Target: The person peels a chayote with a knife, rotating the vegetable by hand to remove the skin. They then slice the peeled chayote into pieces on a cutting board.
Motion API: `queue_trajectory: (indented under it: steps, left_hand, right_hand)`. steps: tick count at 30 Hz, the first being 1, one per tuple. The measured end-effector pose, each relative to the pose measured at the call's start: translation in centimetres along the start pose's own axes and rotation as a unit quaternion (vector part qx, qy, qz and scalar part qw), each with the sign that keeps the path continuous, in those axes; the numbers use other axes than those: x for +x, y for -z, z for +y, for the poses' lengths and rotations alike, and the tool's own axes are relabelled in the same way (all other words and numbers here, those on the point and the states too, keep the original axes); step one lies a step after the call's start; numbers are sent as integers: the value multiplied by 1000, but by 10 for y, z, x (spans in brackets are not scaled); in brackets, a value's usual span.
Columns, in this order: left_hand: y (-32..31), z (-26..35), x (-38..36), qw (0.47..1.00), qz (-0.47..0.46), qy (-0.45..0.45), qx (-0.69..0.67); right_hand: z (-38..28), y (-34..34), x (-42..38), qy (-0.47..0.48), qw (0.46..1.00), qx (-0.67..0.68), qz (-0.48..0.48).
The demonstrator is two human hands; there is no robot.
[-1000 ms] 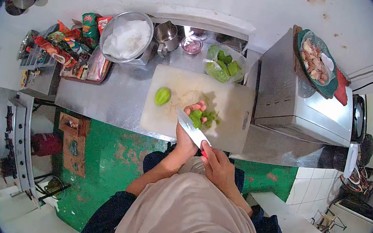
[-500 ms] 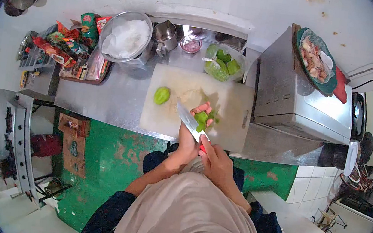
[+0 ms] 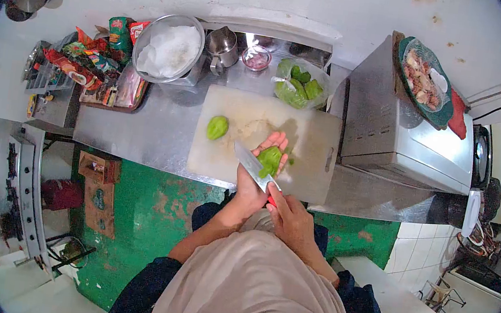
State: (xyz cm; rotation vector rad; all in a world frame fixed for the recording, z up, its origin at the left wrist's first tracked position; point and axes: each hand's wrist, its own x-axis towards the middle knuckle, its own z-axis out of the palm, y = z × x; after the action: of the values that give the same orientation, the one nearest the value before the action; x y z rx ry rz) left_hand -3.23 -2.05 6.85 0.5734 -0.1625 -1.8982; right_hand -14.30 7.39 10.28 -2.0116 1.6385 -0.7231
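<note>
My left hand (image 3: 247, 182) is palm up over the cutting board, fingers extended, with a piece of green pepper (image 3: 271, 159) resting in it. My right hand (image 3: 293, 219) is closed around the red handle of a kitchen knife (image 3: 250, 162). The blade lies slantwise across my left palm, beside the pepper piece. A whole-looking green pepper (image 3: 218, 127) sits on the left of the white cutting board (image 3: 315, 132). Behind the board, a clear plastic bag (image 3: 301, 87) holds several green pieces.
On the steel counter (image 3: 122, 134) stand a metal bowl (image 3: 191, 61) with white contents, a steel jug (image 3: 222, 46), and a small glass bowl (image 3: 257, 58). Colourful packets (image 3: 80, 67) crowd the left. A silver appliance (image 3: 397, 137) at right bears a plate of food (image 3: 423, 81).
The green pepper in my left hand has turned, now showing a broader, smoother face. My left hand and the knife tip have shifted slightly left and up. The pepper on the board stayed put.
</note>
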Motion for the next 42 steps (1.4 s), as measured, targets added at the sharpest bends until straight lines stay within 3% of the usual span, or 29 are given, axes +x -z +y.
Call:
queue_trajectory:
  steps: [19,23,42]
  left_hand:
    - [-4,-2,2,999,38,-4,8]
    - [-6,1,3,997,56,-12,-43]
    - [-7,8,5,998,32,26,-45]
  right_hand:
    - [6,0,4,-14,1000,-16,-5]
    - [8,3,1,-19,999,-24,-15]
    - [11,10,9,-29,999,-1,-44]
